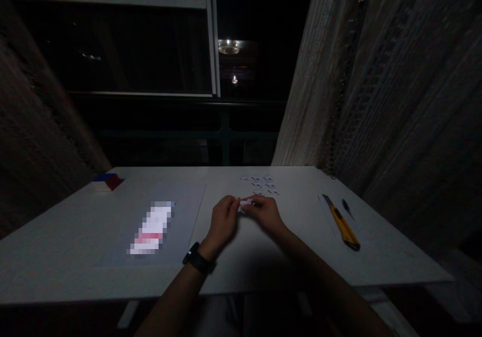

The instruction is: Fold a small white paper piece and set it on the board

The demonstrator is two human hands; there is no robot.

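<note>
Over the middle of the white table, my left hand (225, 215) and my right hand (266, 211) meet at a small white piece of paper (245, 203). The fingers of both hands pinch it, one hand on each side, and partly cover it. A dark watch (199, 259) is on my left wrist. Just beyond my hands lie several small white paper pieces (256, 179) with dark marks, set out in rough rows. The marks are too small to read.
A lit phone (152, 229), its screen blurred, lies on a large pale sheet (190, 211) at left. Behind it sits a red, white and blue block (107, 182). At right are a yellow utility knife (341, 221) and a small dark pointed object (347, 207). Curtains (316, 66) flank the window.
</note>
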